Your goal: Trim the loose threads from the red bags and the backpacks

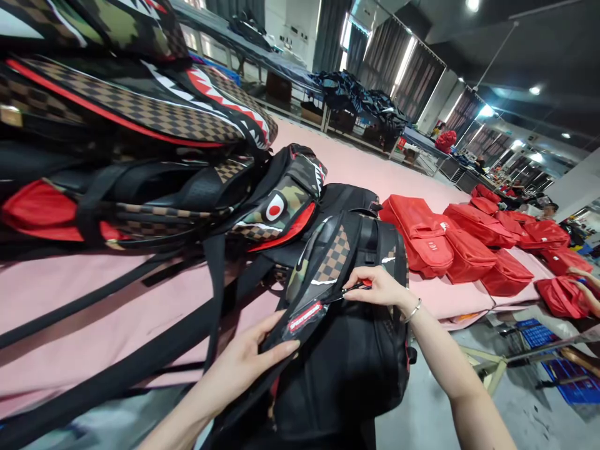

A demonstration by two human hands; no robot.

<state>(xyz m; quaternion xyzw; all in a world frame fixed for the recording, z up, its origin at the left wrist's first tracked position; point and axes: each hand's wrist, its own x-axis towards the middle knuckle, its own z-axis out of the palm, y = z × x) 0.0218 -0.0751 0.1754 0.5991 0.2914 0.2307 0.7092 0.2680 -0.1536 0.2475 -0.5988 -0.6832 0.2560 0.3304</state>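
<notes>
A black backpack (347, 356) with brown checkered and camouflage panels stands in front of me, tilted. A red label (304, 317) shows on its dark edge. My left hand (260, 347) grips that edge just below the label, thumb on top and the other fingers underneath. Just right of the label, my right hand (375, 286) is closed in a pinch. Between its fingertips is a small black and red piece against the backpack; its exact kind is hard to make out. A bracelet (413, 310) circles my right wrist.
Patterned backpacks (140, 119) are piled on the left, their black straps (140, 337) trailing over the pink table (337, 153). Several red bags (417, 234) line the right side. Another person's hand (585, 287) touches a red bag at the far right, above blue crates (569, 378).
</notes>
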